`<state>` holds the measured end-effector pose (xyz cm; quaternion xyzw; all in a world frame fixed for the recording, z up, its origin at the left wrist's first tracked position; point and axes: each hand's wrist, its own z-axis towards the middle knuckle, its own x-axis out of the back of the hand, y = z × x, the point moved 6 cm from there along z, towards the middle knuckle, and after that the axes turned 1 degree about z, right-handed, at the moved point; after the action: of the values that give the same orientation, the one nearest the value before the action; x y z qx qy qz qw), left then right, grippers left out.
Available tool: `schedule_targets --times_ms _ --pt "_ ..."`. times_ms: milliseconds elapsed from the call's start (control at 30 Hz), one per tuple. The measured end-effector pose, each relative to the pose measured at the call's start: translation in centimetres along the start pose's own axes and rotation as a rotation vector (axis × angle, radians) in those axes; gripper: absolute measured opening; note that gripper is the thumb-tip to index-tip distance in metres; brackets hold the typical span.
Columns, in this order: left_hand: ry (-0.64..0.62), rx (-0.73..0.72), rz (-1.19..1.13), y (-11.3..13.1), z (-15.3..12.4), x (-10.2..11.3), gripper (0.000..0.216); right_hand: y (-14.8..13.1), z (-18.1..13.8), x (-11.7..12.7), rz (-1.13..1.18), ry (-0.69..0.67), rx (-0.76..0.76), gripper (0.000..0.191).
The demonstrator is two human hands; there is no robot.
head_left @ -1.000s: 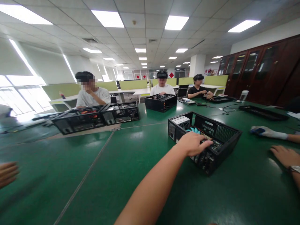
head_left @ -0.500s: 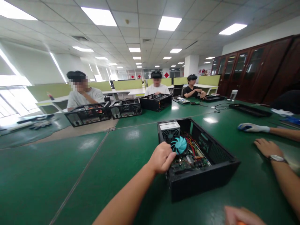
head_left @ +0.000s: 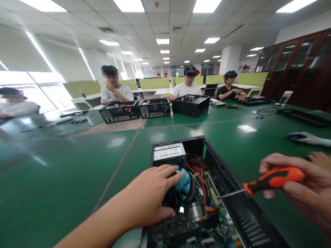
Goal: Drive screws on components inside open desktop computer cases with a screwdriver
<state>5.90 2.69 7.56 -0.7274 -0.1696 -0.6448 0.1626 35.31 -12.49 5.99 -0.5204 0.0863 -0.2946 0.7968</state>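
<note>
An open black computer case (head_left: pixel 232 193) lies on the green table (head_left: pixel 64 179) right in front of me, its circuit board, coloured wires and a blue cooling fan (head_left: pixel 184 186) exposed. My left hand (head_left: pixel 148 198) rests on the case's left edge, fingers stretched towards the fan and touching it. My right hand (head_left: pixel 297 193) is closed round the orange handle of a screwdriver (head_left: pixel 271 179), whose metal shaft points left over the case's right wall.
Three other open cases (head_left: pixel 155 107) stand further back on the table, with several seated people behind them. A white and blue glove (head_left: pixel 307 138) and another person's fingers (head_left: pixel 320 159) lie at the right. Dark wooden cabinets (head_left: pixel 297 69) line the right wall.
The case has come closer to me and now sits directly below. My right hand has risen into view with the orange screwdriver. My left hand shifted from the case's edge onto the fan.
</note>
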Motion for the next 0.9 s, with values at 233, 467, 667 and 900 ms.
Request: schedule_targets --times_ms 233,467,667,900 --pt "-0.237 -0.252 0.170 0.5 7.3 -4.4 0.146 -1.6 2.3 -5.5 0.138 -0.227 -0.040 0.028" --pt "-0.152 -0.350 0.185 1.4 7.8 -4.7 0.133 -0.8 2.1 -4.7 0.047 -0.293 -0.068 0.026" --pt "-0.206 -0.337 0.185 1.1 8.2 -6.1 0.134 -1.1 2.2 -7.5 -0.297 -0.612 0.090 0.023" --pt "0.050 -0.153 -0.125 -1.5 3.3 -0.5 0.090 -1.9 2.7 -11.8 -0.403 -0.854 0.197 0.024"
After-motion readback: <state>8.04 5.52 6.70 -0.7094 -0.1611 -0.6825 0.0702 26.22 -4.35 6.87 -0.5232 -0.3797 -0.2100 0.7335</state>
